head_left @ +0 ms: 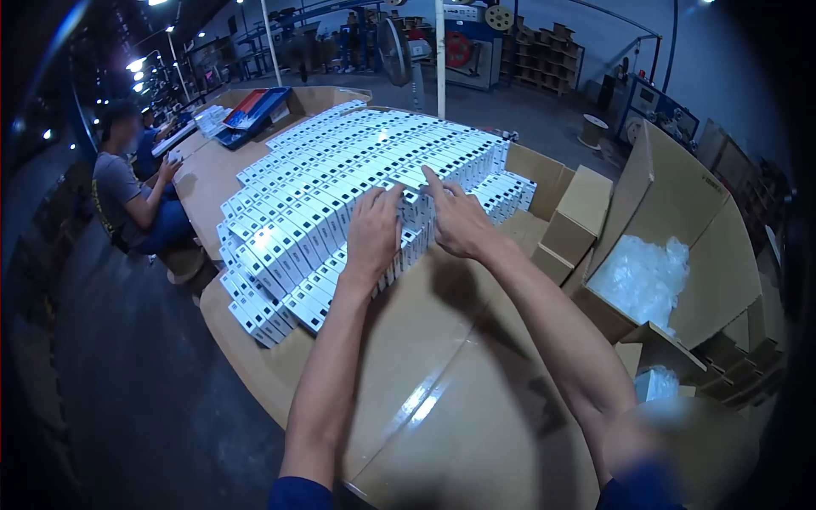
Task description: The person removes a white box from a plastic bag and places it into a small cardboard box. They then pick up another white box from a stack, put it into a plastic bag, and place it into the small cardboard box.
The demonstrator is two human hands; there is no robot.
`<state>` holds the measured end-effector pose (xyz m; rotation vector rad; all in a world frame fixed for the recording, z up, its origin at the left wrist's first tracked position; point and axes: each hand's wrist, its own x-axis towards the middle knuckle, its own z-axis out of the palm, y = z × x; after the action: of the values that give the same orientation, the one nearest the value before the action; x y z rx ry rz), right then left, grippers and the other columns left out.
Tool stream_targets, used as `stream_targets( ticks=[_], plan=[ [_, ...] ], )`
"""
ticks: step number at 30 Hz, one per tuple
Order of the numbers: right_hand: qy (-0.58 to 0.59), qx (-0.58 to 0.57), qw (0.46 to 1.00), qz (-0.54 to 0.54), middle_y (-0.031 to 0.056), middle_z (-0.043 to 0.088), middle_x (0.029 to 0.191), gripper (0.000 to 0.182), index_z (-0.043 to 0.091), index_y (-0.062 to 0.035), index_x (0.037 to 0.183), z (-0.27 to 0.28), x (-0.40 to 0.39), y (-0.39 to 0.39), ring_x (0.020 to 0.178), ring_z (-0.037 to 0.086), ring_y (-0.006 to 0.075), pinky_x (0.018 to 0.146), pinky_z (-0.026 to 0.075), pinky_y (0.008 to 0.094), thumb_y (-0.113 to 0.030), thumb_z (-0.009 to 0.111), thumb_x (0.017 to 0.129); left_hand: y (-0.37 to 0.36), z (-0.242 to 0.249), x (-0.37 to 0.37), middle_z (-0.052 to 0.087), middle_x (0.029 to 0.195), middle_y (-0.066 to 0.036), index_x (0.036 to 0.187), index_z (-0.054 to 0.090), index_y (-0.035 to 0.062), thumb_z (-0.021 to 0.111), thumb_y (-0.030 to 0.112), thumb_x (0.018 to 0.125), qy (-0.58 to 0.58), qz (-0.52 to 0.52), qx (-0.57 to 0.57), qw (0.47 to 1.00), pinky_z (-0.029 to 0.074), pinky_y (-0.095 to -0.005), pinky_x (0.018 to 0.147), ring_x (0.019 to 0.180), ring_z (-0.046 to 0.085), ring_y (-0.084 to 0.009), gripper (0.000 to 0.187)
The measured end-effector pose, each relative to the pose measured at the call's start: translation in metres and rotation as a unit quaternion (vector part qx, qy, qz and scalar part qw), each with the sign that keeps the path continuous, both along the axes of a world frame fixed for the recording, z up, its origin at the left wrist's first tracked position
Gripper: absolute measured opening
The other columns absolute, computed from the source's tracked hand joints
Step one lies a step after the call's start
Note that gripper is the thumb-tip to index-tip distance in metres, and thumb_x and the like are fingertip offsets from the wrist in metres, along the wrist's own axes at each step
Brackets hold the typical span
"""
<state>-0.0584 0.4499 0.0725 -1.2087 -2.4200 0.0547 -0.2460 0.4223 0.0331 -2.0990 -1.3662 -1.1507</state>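
Note:
Many small white boxes (293,200) with dark square marks stand in tight rows, stacked in layers on a cardboard-covered table. At the near edge of the stack, my left hand (374,234) and my right hand (461,221) close in from either side on a few of these boxes (414,202). The fingers of my left hand curl over the left side. My right index finger stretches along the top while the other fingers bend at the right side. My palms and the boxes' lower parts are partly hidden.
Brown cartons (578,212) stand right of the stack. An open carton (680,204) holds clear plastic bags (642,276). A blue and red tray (255,115) lies at the table's far end. A seated person (127,183) works on the left. A fan (393,53) stands beyond.

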Motion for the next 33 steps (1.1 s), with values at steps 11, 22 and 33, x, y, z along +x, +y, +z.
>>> stream_targets(
  ticks=[11, 22, 33],
  plan=[
    [0.036, -0.041, 0.998, 0.032, 0.0359, 0.05, 0.142, 0.076, 0.027, 0.0013, 0.156, 0.003, -0.002, -0.004, 0.135, 0.046, 0.0495, 0.111, 0.041, 0.0527, 0.002, 0.054, 0.084, -0.027, -0.003, -0.013, 0.061, 0.109, -0.011, 0.106, 0.072, 0.0061, 0.079, -0.005, 0.072, -0.01, 0.001, 0.013, 1.0, 0.053, -0.0425, 0.09, 0.105, 0.062, -0.0322, 0.037],
    [0.523, -0.441, 0.727, 0.056, 0.0056, 0.061, 0.113, 0.048, 0.044, -0.0142, 0.153, 0.022, 0.087, -0.176, 0.097, 0.062, 0.0132, 0.081, 0.059, 0.0318, -0.027, 0.054, 0.109, -0.152, 0.028, 0.081, 0.062, 0.112, -0.014, 0.105, 0.066, 0.0035, 0.078, -0.013, 0.07, -0.079, -0.183, 0.039, 0.979, 0.055, -0.0429, 0.09, 0.109, 0.064, -0.0339, 0.04],
    [0.401, -0.119, 0.899, -0.129, 0.0089, 0.071, 0.099, 0.022, 0.072, -0.0035, 0.11, 0.042, 0.291, -0.287, 0.091, 0.065, 0.017, 0.084, 0.051, 0.0307, -0.001, 0.052, 0.101, -0.143, 0.098, 0.278, 0.067, 0.087, -0.015, 0.099, 0.065, -0.0027, 0.074, 0.007, 0.088, -0.069, -0.454, -0.158, 0.874, 0.054, -0.0365, 0.074, 0.079, 0.067, -0.0282, 0.017]
  ],
)
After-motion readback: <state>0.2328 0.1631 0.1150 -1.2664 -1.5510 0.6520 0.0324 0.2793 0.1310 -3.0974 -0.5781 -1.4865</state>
